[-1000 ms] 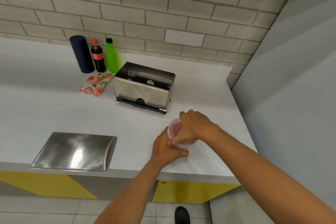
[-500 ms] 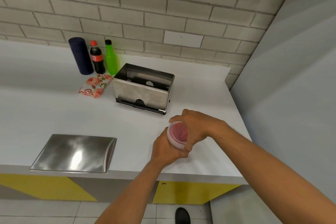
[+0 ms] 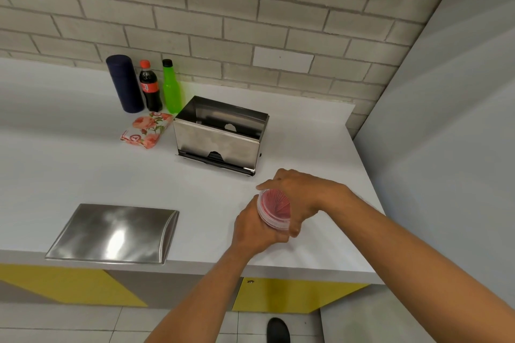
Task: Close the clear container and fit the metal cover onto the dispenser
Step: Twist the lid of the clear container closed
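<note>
A round clear container (image 3: 274, 208) with red contents is tilted on its side above the white counter (image 3: 83, 170), its clear lid facing me. My left hand (image 3: 255, 231) grips it from below. My right hand (image 3: 302, 195) wraps over its top and far side. The open metal dispenser (image 3: 220, 138) stands behind the hands, its top uncovered. The flat metal cover (image 3: 114, 234) lies at the counter's front edge, to the left of both hands.
A dark blue cylinder (image 3: 124, 83), a cola bottle (image 3: 150, 89) and a green bottle (image 3: 170, 86) stand by the brick wall. A floral packet (image 3: 146, 128) lies in front of them. A grey wall (image 3: 446, 133) bounds the counter's right side.
The container has been lifted slightly and tipped so its lid faces me. My right hand has shifted from covering the top to gripping the far side.
</note>
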Motion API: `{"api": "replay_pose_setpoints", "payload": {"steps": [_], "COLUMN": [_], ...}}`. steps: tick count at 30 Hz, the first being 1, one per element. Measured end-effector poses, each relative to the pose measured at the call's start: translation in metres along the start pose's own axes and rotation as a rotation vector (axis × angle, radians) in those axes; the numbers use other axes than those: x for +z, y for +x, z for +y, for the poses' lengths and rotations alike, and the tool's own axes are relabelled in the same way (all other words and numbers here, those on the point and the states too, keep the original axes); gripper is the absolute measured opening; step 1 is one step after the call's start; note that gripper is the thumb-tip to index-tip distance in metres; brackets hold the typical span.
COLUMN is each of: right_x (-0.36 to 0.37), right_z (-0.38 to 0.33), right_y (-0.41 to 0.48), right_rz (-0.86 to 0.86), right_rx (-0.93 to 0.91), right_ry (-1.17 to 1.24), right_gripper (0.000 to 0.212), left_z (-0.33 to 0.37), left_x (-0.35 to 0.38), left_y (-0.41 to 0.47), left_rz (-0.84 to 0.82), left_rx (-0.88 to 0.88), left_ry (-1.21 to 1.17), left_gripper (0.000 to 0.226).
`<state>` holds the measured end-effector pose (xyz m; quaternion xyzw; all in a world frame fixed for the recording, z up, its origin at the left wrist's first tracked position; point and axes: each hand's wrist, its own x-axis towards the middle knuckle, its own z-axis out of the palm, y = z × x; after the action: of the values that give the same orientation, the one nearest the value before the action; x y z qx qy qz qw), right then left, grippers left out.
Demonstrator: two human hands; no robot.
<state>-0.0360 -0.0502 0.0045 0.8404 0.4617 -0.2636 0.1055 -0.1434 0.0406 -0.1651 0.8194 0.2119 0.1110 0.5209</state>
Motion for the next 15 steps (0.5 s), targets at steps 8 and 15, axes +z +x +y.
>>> {"api": "replay_pose_setpoints", "payload": {"steps": [8, 15], "right_x": [-0.0012, 0.0005], "right_z": [0.0027, 0.0037], "right_y": [0.0045, 0.0073], "right_rz": [0.084, 0.118], "right_rx": [-0.017, -0.01], "right_ry": [-0.002, 0.011], "right_gripper": [0.112, 0.109], "left_z": [0.002, 0.0005], "left_x": [0.0, 0.0001], "left_y": [-0.0027, -0.003], "left_rz": [0.032, 0.018], "left_rx": [-0.026, -0.021], "left_ry": [0.013, 0.007], "left_gripper": [0.09, 0.089]}}
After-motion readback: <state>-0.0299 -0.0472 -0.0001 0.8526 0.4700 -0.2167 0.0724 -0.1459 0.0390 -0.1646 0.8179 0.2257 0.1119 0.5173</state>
